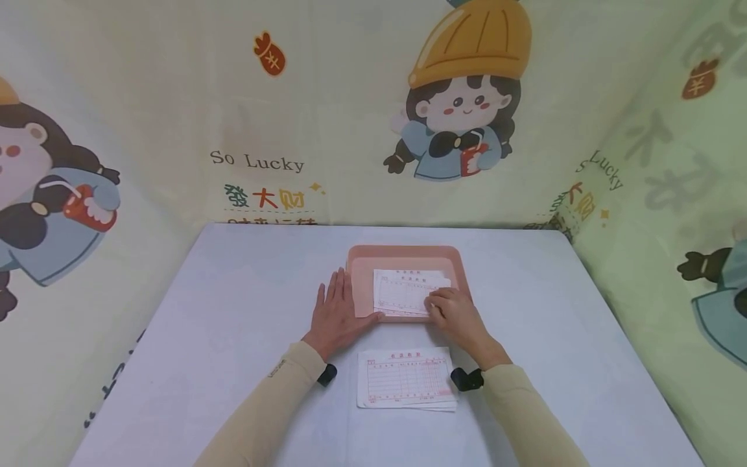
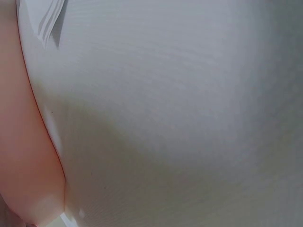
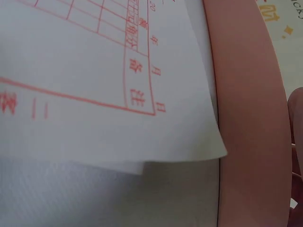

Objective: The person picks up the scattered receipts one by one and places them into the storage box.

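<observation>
A shallow pink tray (image 1: 362, 259) holds a few white receipt slips (image 1: 403, 295), printed in red and slightly fanned. My left hand (image 1: 337, 316) lies along the tray's left side, fingers straight and thumb reaching over the front rim. At the right part of the slips in the tray, my right hand (image 1: 458, 319) has curled fingers that pinch the slip's edge; the fingertips are partly hidden. Closer to me on the table lies a second small stack of receipt slips (image 1: 405, 379), its lower edges uneven. A printed slip corner (image 3: 180, 127) fills much of the right wrist view.
The white table (image 1: 257, 272) carries the tray and the stack in its middle. A pale cloth printed with cartoon figures (image 1: 467, 110) hangs behind and at both sides. Each wrist wears a small black camera (image 1: 467, 379).
</observation>
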A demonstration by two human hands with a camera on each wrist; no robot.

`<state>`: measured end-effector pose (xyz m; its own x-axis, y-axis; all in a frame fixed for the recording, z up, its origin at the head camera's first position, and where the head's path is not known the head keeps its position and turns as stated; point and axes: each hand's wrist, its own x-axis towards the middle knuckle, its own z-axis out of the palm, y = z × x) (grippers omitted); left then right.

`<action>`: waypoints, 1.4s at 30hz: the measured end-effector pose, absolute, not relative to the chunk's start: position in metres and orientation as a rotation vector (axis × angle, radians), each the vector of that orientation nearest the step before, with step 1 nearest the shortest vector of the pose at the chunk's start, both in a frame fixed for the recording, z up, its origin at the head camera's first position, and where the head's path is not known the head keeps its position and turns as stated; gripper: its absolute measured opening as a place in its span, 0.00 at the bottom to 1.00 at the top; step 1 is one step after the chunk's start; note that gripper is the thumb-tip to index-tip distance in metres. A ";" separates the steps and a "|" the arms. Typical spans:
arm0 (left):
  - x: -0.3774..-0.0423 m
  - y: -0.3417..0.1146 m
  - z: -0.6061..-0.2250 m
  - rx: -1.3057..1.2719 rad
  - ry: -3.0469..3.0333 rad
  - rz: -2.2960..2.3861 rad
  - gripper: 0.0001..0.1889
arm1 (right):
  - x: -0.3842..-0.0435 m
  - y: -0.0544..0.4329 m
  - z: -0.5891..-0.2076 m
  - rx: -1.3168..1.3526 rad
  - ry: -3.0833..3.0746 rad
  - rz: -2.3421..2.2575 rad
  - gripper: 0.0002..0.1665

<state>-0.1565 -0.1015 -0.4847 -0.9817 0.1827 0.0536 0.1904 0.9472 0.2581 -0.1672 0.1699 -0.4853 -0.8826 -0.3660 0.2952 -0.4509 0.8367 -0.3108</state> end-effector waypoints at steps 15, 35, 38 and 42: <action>-0.157 -0.100 -0.486 -0.294 -3.049 -0.428 0.60 | -0.159 0.177 -0.482 0.626 -2.641 0.600 0.21; -0.157 -0.102 -0.485 -0.296 -3.065 -0.418 0.60 | -0.125 0.187 -0.471 0.715 -2.472 0.587 0.24; -0.156 -0.102 -0.487 -0.301 -3.047 -0.434 0.61 | -0.117 0.188 -0.471 0.704 -2.475 0.583 0.25; -0.158 -0.102 -0.489 -0.288 -3.068 -0.425 0.61 | -0.107 0.189 -0.472 0.711 -2.454 0.564 0.27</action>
